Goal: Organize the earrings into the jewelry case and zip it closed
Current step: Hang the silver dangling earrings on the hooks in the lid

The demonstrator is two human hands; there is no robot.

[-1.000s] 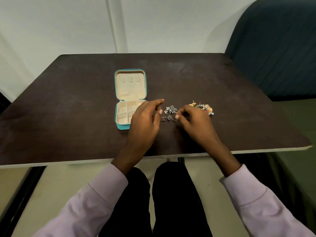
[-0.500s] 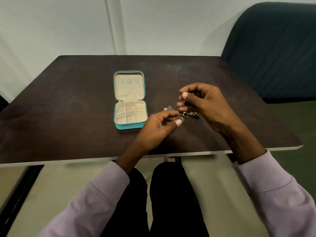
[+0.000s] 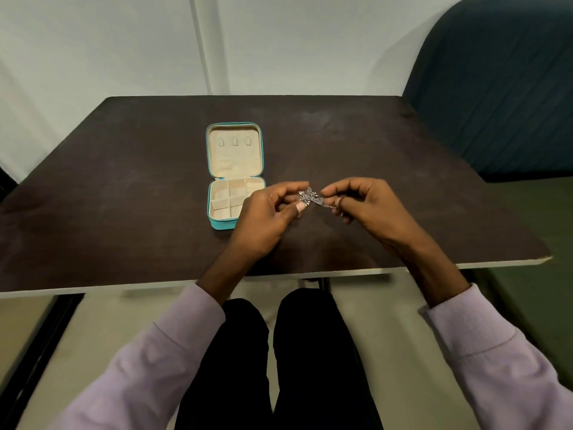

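Silver and sparkly, a cluster of earrings (image 3: pixel 311 198) hangs between the 2 hands, raised a little above the dark table (image 3: pixel 124 181). The left hand (image 3: pixel 266 215) pinches the flower-shaped end of the cluster between thumb and curled fingers, thumbnail facing up. The right hand (image 3: pixel 369 203), at 3 o'clock from the cluster, has its fingers curled in on the chain-like end, so both hands are closed on the same piece. How many earrings are tangled in it cannot be told.

At 9 o'clock from the left hand, just beside it and partly hidden behind its knuckles, lies the turquoise jewelry case (image 3: pixel 235 169), unzipped and spread flat. Its cream lid half sits toward 12 o'clock and shows 3 small tabs; the nearer half is split into small cream compartments, of which about 6 show.

Lilac sleeves (image 3: pixel 173 346) cover both forearms. A dark teal chair back (image 3: pixel 502 88) stands at 2 o'clock past the table's corner.
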